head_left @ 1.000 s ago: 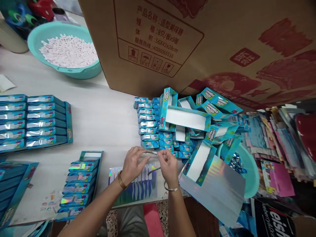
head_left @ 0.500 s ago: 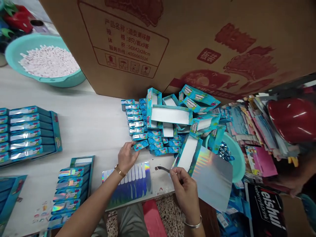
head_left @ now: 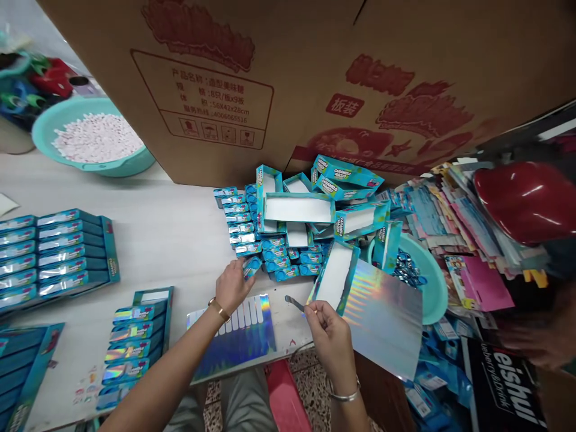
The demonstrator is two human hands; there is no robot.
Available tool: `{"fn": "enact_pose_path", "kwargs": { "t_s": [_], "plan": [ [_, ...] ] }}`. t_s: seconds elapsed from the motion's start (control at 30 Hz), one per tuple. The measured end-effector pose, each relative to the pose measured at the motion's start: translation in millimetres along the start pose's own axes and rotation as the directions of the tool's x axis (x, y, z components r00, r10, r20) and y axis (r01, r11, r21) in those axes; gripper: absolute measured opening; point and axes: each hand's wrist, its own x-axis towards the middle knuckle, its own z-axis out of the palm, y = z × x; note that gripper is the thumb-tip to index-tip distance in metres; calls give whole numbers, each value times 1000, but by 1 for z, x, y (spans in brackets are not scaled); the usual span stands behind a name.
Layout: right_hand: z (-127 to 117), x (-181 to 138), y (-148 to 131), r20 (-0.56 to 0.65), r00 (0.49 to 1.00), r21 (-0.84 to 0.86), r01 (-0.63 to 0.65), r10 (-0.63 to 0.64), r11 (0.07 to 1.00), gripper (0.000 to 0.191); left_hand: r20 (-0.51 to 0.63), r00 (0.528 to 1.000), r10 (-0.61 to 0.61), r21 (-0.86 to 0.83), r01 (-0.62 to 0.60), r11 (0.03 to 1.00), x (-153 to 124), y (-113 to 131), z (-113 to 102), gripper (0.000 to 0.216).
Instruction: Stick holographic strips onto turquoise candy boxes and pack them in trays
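My left hand (head_left: pixel 233 285) is closed on a small blue candy box (head_left: pixel 252 267) at the front left edge of a cluster of similar boxes (head_left: pixel 275 262). My right hand (head_left: pixel 332 336) pinches one end of a narrow, curved sticker strip (head_left: pixel 294 303), its free end pointing left towards the box. Beneath my left forearm lies a holographic sticker sheet (head_left: pixel 245 343) with a row of white, peeled slots. A larger silvery sheet (head_left: pixel 387 318) rests to the right of my right hand, partly under an open display tray (head_left: pixel 333 276).
Several blue display trays (head_left: pixel 299 207) are heaped before a big cardboard carton (head_left: pixel 216 132). Filled trays (head_left: pixel 81 249) stand on the left. A basin of white pieces (head_left: pixel 90 168) is at back left; another basin (head_left: pixel 435 282) stands right. A blurred co-worker's hand (head_left: pixel 535 324) shows at far right.
The view has shifted slightly. My left hand has turned the small box to a steeper slant, nearer its fingers. My right hand still holds the strip, which now looks straighter.
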Motion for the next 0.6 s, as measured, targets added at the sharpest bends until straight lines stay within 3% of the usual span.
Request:
{"fn": "enact_pose_path", "kwargs": {
  "t_s": [0.2,0.33,0.47,0.53,0.6],
  "plan": [
    [-1,-1,0,50,999,13,-10,10,1000,33,168,970,-178,78,167,983,-7,-12,-9,77],
    [0,1,-3,76,997,49,-1,-3,999,33,73,967,-243,-24,245,969,-20,-31,-10,60],
    [6,5,-10,142,990,108,-25,10,994,32,-56,916,-398,-205,380,902,-22,-41,-12,66],
    [11,6,-14,184,983,130,-27,3,991,32,-47,887,-459,-381,409,829,-19,-42,-11,64],
    [19,9,-19,234,972,173,-36,-6,984,31,31,865,-501,-590,421,689,-15,-44,-9,61]
  ]
}}
